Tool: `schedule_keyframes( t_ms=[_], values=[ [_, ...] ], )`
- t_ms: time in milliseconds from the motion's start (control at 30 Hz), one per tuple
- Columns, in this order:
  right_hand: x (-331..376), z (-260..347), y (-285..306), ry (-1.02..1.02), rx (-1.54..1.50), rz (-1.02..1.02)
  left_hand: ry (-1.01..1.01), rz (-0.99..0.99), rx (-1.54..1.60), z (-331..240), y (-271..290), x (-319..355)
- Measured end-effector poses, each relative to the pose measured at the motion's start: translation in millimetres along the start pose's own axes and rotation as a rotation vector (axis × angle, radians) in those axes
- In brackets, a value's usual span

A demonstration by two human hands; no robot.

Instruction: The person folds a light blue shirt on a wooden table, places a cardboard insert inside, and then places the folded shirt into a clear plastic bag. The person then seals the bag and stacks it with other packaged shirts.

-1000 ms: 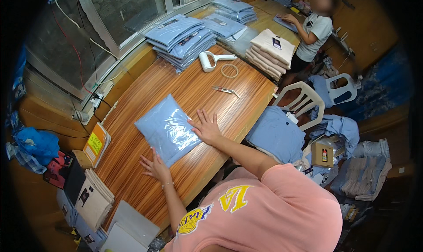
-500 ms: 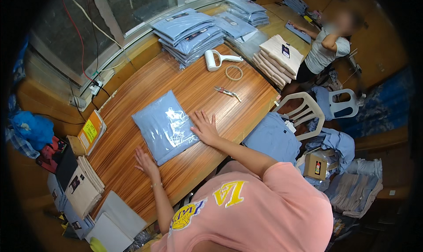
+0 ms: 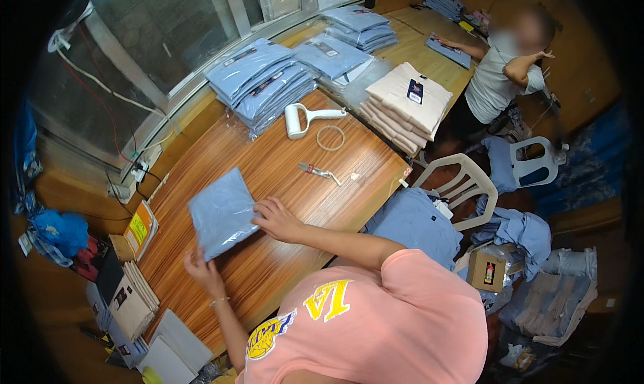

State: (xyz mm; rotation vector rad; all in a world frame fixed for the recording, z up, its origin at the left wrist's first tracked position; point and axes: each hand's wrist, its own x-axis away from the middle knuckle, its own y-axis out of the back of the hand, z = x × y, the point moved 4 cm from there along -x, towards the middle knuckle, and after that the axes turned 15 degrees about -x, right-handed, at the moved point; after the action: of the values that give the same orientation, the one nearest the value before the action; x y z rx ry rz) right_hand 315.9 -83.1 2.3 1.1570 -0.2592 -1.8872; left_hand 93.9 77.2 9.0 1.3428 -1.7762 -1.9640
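Observation:
A folded light-blue garment in a clear plastic bag (image 3: 223, 213) is in front of me on the wooden table, its near side tipped up a little. My left hand (image 3: 203, 273) pinches its near-left corner, fingers closed. At the bag's right edge my right hand (image 3: 278, 221) grips the plastic with bent fingers. The undersides of the fingertips are hidden. Beyond my right hand lie a small snipping tool with a pale bent end (image 3: 319, 172), a ring of tape (image 3: 330, 138) and a white lint roller (image 3: 294, 121).
Bagged blue garments (image 3: 258, 82) are stacked by the window. Folded beige garments (image 3: 409, 102) stand at the table's far right. A person (image 3: 500, 75) works beyond, touching a blue folded piece. White chairs (image 3: 486, 183) hold blue cloth. An orange-yellow booklet (image 3: 139, 230) stands left.
Both hands were resting spread beside the bagged garment; now their fingers are closed on its edges, and its near side has come up. The view has shifted slightly.

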Motion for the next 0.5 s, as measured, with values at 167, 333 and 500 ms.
schedule_keyframes(
  t_ms=[167,333,500],
  values=[
    [-116,31,96,0.187,-0.263,-0.239,-0.004,-0.521,0.005,-41,107,-74],
    [-162,-12,65,-0.106,-0.284,0.014,0.258,-0.227,0.264,-21,69,-104],
    [-119,-85,-44,-0.358,0.046,0.081,0.322,0.046,-0.15,-16,-36,-78]
  ],
)
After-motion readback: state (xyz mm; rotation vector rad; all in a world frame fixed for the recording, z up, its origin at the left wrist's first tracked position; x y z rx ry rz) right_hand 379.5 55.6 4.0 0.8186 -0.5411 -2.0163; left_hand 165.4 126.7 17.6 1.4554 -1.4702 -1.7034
